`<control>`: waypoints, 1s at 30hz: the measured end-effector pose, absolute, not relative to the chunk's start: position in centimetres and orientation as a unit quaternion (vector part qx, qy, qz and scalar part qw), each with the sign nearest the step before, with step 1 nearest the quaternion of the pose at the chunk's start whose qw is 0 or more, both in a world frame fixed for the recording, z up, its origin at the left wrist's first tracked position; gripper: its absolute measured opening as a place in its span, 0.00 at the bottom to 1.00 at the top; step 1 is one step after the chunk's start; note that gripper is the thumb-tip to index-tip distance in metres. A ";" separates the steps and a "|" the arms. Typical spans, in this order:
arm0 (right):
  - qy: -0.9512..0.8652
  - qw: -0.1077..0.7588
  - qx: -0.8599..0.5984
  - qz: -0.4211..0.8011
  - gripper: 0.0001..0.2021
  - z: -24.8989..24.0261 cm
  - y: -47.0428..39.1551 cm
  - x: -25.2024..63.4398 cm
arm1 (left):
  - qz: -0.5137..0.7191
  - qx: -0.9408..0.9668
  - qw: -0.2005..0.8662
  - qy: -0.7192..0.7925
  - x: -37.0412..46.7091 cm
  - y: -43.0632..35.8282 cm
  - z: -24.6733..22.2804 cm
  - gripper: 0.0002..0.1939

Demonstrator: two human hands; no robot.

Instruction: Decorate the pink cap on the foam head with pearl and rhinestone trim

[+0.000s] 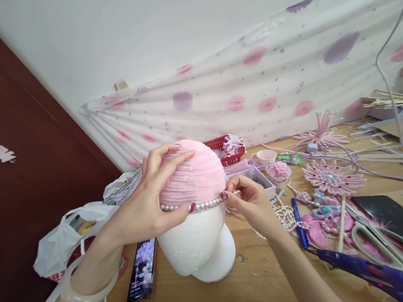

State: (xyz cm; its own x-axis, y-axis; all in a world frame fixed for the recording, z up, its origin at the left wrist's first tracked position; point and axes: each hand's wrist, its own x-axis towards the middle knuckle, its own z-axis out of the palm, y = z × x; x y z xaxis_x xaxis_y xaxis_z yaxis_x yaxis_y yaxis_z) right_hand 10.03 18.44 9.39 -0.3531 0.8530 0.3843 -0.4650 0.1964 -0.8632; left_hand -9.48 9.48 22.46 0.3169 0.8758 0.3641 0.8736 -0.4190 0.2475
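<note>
The pink cap point(193, 174) on the white foam head point(194, 247), set on the table point(254, 293), is steadied by the left hand point(148, 203), its fingers spread. The pearl trim point(208, 206) is pinched at the cap's edge between thumb and fingertips of the right hand point(250, 200).

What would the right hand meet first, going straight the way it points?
Probably the white pearl trim edging the pink ribbed cap; the right hand already seems to pinch it, though depth is unclear.
</note>
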 end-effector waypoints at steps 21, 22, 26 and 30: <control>-0.541 0.533 -0.167 0.629 0.20 9.3 18.4 9.9 | 0.268 0.776 -0.046 0.569 -8.0 9.5 22.1 0.30; -0.542 0.534 -0.166 0.627 0.20 9.4 18.4 9.9 | 0.273 0.772 -0.055 0.572 -7.9 9.6 22.0 0.31; -0.549 0.546 -0.159 0.612 0.20 9.5 18.4 10.0 | 0.265 0.770 -0.087 0.575 -7.7 9.6 21.8 0.31; -0.551 0.544 -0.148 0.615 0.20 9.3 18.6 10.0 | 0.266 0.766 -0.091 0.578 -7.6 9.5 22.0 0.29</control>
